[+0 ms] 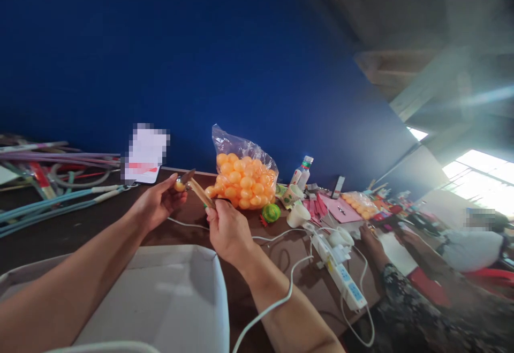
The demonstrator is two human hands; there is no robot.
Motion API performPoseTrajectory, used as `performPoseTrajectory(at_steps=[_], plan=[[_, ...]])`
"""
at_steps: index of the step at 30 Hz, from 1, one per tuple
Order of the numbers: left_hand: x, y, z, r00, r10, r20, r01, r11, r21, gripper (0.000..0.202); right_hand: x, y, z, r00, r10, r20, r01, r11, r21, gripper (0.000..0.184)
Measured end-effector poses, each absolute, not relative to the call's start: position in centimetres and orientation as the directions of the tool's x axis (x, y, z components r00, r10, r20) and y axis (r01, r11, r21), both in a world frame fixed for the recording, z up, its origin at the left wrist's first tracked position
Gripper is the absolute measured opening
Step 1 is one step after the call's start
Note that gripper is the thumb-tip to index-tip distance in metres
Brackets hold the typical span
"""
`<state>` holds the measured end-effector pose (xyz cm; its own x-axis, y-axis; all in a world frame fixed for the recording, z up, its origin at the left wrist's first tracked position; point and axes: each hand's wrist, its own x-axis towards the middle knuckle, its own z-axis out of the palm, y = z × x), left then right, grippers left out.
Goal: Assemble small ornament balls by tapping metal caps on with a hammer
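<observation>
My left hand (pixel 160 203) pinches a small shiny yellowish ball (pixel 180 183) between its fingertips. My right hand (pixel 231 231) is closed around a tool with a pale wooden handle (pixel 201 192). The tool's dark, pointed tip (pixel 188 176) is at the ball; whether they touch I cannot tell. Just behind my right hand stands a clear plastic bag (pixel 225 141) full of orange balls (pixel 247 181). A green and yellow striped ball (pixel 271 213) lies to the right of the bag.
A white box (pixel 160 294) sits close in front of me. White cables run to a power strip (pixel 339 272). Paper cups (pixel 298 215), a bottle (pixel 303 172) and pink sheets (pixel 341 208) stand or lie at right, near a co-worker's hand (pixel 373 243). Coloured rods (pixel 60 208) lie left.
</observation>
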<state>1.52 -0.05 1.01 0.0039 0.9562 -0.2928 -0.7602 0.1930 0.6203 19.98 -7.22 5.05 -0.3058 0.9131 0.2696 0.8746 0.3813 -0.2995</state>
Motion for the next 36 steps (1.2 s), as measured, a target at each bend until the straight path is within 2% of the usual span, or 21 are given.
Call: performPoseTrajectory(at_steps=[3, 7, 12, 18, 25, 30, 36], plan=[[1.55, -0.1, 1.13, -0.004, 0.955, -0.296, -0.769, 0.186, 0.612, 0.021, 20.04, -7.22, 5.11, -0.307, 0.916, 0.259, 0.871, 0.38, -0.312, 0.015], [1.6, -0.23, 1.3, 0.004, 0.958, -0.286, -0.756, 0.19, 0.627, 0.022, 20.14, -7.15, 5.16, -0.307, 0.898, 0.315, 0.857, 0.405, -0.318, 0.014], [1.66, -0.27, 1.42, -0.013, 0.956, -0.293, -0.762, 0.18, 0.622, 0.021, 20.27, -7.0, 5.11, -0.307, 0.916, 0.26, 0.872, 0.38, -0.308, 0.016], [1.74, -0.36, 1.68, 0.002, 0.958, -0.288, -0.757, 0.19, 0.625, 0.024, 20.39, -7.12, 5.57, -0.31, 0.896, 0.317, 0.863, 0.406, -0.301, 0.021], [1.53, -0.12, 1.29, 0.006, 0.956, -0.295, -0.75, 0.199, 0.63, 0.022, 20.15, -7.53, 5.66, -0.305, 0.926, 0.222, 0.887, 0.361, -0.287, 0.019], [1.59, -0.2, 1.41, -0.005, 0.955, -0.296, -0.742, 0.195, 0.642, 0.022, 20.24, -7.35, 5.73, -0.304, 0.917, 0.257, 0.884, 0.373, -0.283, 0.023], [1.58, -0.28, 1.4, -0.007, 0.958, -0.286, -0.742, 0.186, 0.644, 0.022, 20.36, -7.27, 5.88, -0.302, 0.929, 0.213, 0.897, 0.352, -0.267, 0.024]])
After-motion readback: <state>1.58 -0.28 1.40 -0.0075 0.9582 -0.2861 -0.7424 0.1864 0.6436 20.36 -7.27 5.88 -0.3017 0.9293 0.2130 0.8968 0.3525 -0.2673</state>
